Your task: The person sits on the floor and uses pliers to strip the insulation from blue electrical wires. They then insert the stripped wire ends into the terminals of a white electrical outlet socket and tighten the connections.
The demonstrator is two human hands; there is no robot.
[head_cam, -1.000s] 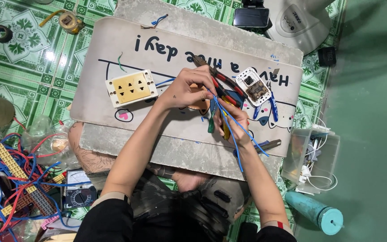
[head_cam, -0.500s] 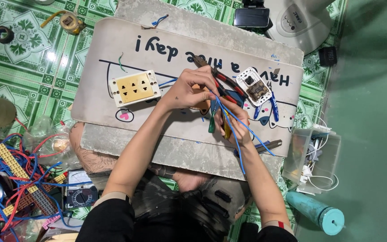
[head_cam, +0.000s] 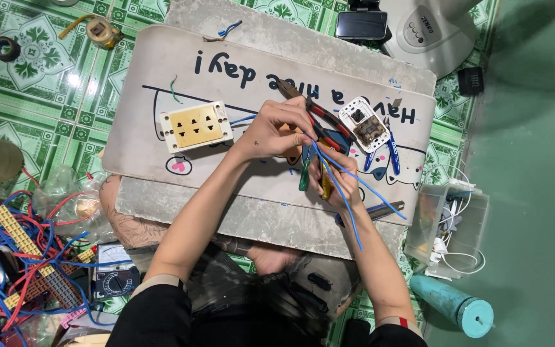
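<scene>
My left hand (head_cam: 277, 130) pinches the upper ends of thin blue wires (head_cam: 345, 193) over a pale printed board (head_cam: 162, 77). My right hand (head_cam: 342, 180) grips the same wires lower down, along with a yellow-handled tool; the loose ends trail toward me. Red-handled pliers (head_cam: 319, 115) lie just behind my hands. A cream outlet plate (head_cam: 196, 126) rests to the left on the board. A white switch module (head_cam: 365, 124) with its back exposed sits to the right, over blue-handled cutters (head_cam: 390, 157).
A tangle of red and blue wires with yellow terminal strips (head_cam: 14, 250) and a multimeter (head_cam: 114, 279) lie at lower left. A clear box (head_cam: 451, 225) of white cables and a teal bottle (head_cam: 454, 305) stand at right. A phone (head_cam: 362, 24) and fan base (head_cam: 431, 32) sit behind.
My hands have stayed over the board, shifting the blue wires slightly; their loose ends have swung a little to the right.
</scene>
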